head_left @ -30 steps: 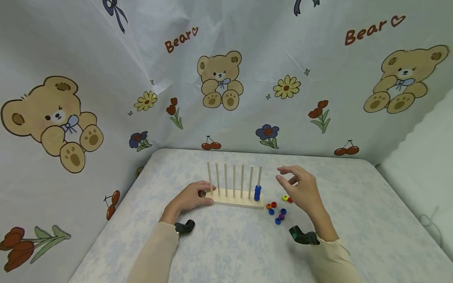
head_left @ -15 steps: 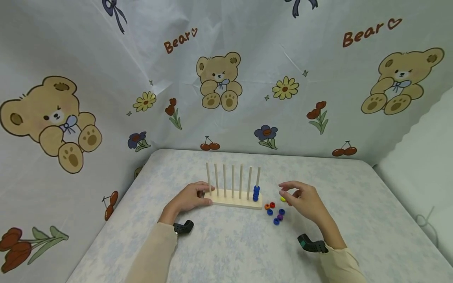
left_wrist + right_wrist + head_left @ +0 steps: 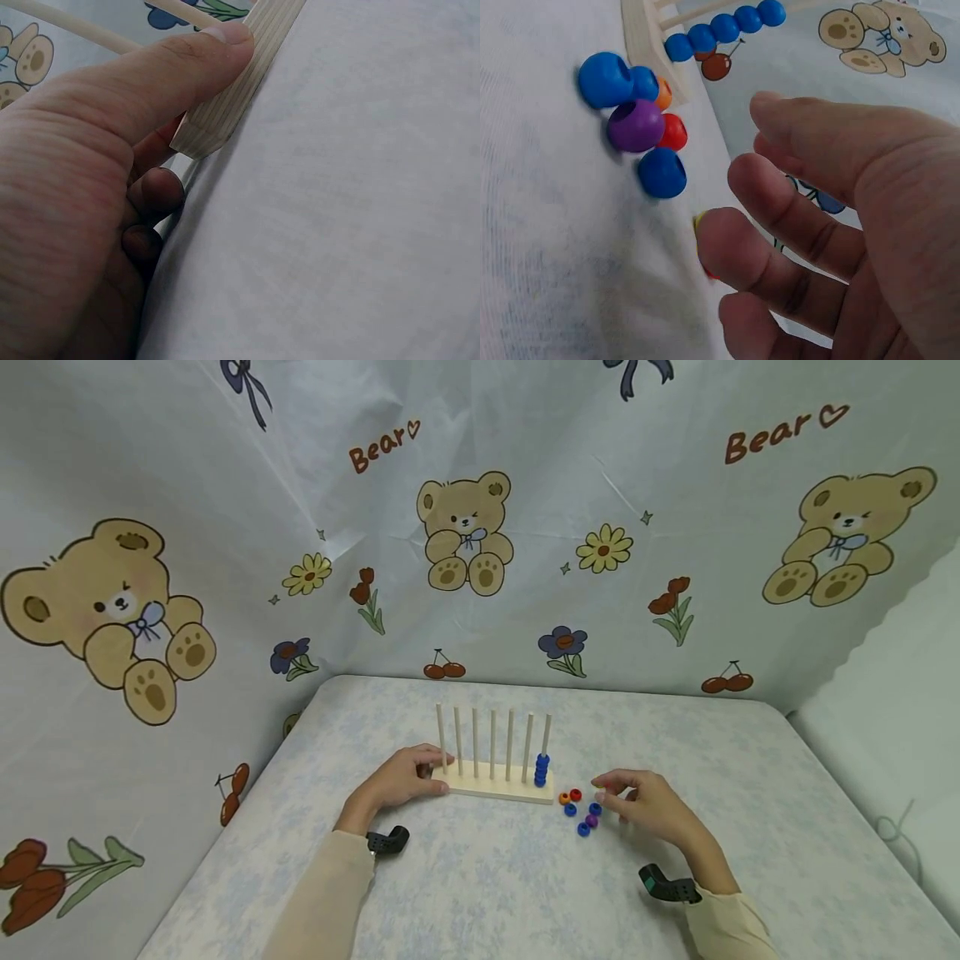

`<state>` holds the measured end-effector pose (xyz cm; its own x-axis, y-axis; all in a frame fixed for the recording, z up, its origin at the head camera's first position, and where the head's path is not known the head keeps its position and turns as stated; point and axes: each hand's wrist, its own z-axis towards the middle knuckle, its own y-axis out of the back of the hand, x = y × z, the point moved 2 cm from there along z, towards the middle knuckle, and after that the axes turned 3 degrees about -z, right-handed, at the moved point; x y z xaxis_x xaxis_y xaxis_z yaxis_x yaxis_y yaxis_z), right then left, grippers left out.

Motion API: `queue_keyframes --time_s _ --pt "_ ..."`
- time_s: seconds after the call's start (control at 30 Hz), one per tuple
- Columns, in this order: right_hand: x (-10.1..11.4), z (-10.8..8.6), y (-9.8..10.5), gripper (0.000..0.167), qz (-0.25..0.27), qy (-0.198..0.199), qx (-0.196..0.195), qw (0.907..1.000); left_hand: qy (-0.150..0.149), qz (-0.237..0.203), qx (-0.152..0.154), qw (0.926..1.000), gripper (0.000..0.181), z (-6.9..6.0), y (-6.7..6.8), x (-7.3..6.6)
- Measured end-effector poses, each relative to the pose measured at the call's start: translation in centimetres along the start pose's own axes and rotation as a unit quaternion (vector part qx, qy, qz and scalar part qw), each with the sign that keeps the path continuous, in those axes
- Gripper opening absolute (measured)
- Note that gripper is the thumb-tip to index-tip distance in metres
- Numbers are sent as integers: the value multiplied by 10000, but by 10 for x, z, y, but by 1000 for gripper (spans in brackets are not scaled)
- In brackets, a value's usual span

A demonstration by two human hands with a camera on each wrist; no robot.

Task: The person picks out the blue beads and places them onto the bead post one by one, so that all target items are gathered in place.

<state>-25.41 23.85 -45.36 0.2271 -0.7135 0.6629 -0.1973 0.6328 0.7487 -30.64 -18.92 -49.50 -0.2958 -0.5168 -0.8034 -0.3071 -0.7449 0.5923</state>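
Observation:
My left hand [image 3: 401,779] grips the left end of a wooden peg rack [image 3: 498,790], thumb on the front edge and fingers behind. A stack of blue beads [image 3: 542,771] sits on its rightmost peg; the other pegs are bare. To the right of the rack my right hand [image 3: 648,806] hovers low with thumb and fingers apart, holding nothing. In the right wrist view a yellow bead [image 3: 700,222] and a bit of red show behind its fingertips, mostly hidden. Nearby lie a purple bead [image 3: 635,125], a red bead [image 3: 575,795], an orange bead [image 3: 564,798] and several blue beads [image 3: 662,172].
The pale patterned tabletop [image 3: 465,877] carries the rack and beads. A bear-print cloth [image 3: 468,635] rises behind the table and along its left side. A thin cord [image 3: 900,831] hangs beyond the right edge.
My right hand has come down and toward me beside the loose beads, now covering the yellow bead and the red one next to it. The left hand and rack stay put.

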Motion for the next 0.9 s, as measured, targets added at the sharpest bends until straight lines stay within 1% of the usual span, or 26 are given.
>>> queue_keyframes --time_s 0.17,0.37,0.67,0.9 --pt "-7 0 -3 26 93 -140 248 9996 84 -61 -7 9999 51 0 -1 1" --pt "-12 0 -5 29 101 -15 410 9991 90 -140 -16 9999 49 -2 -2 -1" --pt "-18 3 -7 27 50 142 560 9983 161 -62 -74 9998 49 0 2 -2" --pt "-21 2 -9 24 87 110 637 9979 117 -52 8 9999 51 0 1 -1"
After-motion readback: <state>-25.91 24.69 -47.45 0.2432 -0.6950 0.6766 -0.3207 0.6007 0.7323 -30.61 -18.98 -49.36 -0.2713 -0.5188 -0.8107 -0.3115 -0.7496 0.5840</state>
